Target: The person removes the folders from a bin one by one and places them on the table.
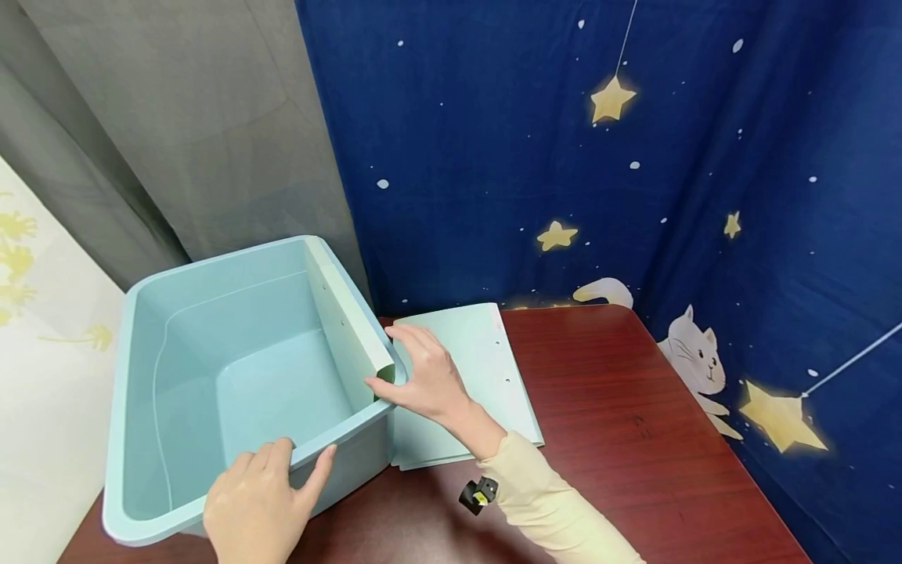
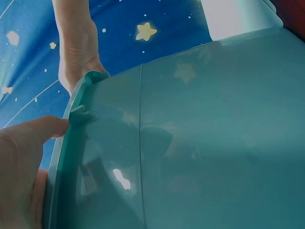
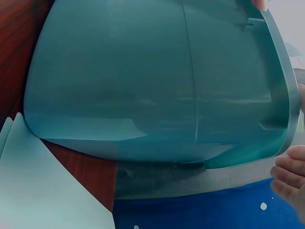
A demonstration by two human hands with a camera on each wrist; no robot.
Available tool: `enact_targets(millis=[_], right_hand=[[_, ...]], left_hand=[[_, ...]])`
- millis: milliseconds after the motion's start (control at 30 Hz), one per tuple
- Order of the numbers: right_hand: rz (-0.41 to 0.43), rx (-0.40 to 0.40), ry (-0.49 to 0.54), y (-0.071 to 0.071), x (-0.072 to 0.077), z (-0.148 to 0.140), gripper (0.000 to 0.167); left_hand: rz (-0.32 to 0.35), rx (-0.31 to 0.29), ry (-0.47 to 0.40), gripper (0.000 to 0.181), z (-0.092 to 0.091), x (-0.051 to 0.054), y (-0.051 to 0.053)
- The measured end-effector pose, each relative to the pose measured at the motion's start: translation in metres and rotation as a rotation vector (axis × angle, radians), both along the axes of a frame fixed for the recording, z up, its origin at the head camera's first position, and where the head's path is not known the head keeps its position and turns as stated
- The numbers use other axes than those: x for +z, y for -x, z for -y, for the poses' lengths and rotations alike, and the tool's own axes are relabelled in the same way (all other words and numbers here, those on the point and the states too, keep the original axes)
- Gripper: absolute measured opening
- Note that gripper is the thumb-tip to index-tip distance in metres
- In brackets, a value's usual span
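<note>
Left hand (image 1: 257,497), nearest item, clamped on the near rim of a light-blue tub (image 1: 355,458), fingers over the inner side, thumb toward the outer; cream sleeve (image 1: 557,497), right arm, with a small black device (image 1: 479,495) beside its cuff; right hand (image 1: 431,376), at the tub's near right corner, thumb inboard by the folder's end, fingers outside, thumb and fingers apart, no clear pinch on rim or folder; tub, one, at the left of the table, smooth-walled with a rolled lip, probably light for its bulk and fairly stiff, slick on the walls, so best held by the lip at two well-separated places; pale-green folder (image 1: 338,305), one, on edge inside the tub along its right wall, two small holes in its face, likely light, bendable and easily creased, best taken by its thick upper edge; flat folders (image 1: 458,372), similar, stacked just right of the tub, number uncertain, likely apt to slide on one another; red-brown table (image 1: 592,399), beneath all; white cloth (image 1: 56,392) with yellow flowers, far left; grey curtain (image 1: 190,117), behind the tub; blue curtain (image 1: 486,117), behind the table, with stars and a white cat (image 1: 698,356).
</note>
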State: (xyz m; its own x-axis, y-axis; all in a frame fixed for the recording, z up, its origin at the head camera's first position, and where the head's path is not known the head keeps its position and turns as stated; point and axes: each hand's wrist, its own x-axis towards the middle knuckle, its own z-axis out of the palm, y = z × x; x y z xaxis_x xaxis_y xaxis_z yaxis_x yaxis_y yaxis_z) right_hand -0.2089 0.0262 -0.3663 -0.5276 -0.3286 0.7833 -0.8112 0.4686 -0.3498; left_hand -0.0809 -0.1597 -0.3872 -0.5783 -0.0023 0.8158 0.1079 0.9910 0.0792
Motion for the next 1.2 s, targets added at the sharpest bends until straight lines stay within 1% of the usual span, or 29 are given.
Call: enact_targets(millis=[233, 467, 567, 700, 800, 1067, 1200], right_hand=[[0.002, -0.005, -0.003, 0.001, -0.001, 0.003, 0.054], [0.022, -0.048, -0.004, -0.001, -0.002, 0.006, 0.05], [0.036, -0.05, 0.004, -0.001, -0.002, 0.007, 0.043], [0.071, -0.041, 0.025, -0.003, -0.001, 0.008, 0.032], [0.101, -0.048, 0.042, -0.005, 0.0, 0.01, 0.028], [0.142, -0.086, 0.098, -0.01, 0.0, 0.016, 0.027], [0.187, -0.09, 0.127, -0.011, 0.001, 0.018, 0.028]], left_hand=[[0.002, 0.0, -0.004, 0.065, -0.001, 0.001, -0.001], [-0.003, -0.001, -0.012, 0.065, -0.001, 0.002, -0.001], [-0.001, 0.002, -0.005, 0.065, -0.001, 0.002, -0.001], [0.005, 0.014, 0.028, 0.064, -0.001, 0.002, -0.001], [0.006, 0.019, 0.042, 0.062, 0.0, 0.002, 0.0], [0.002, 0.018, 0.038, 0.062, 0.0, 0.0, 0.0], [-0.004, 0.02, 0.039, 0.062, 0.0, 0.0, 0.0]])
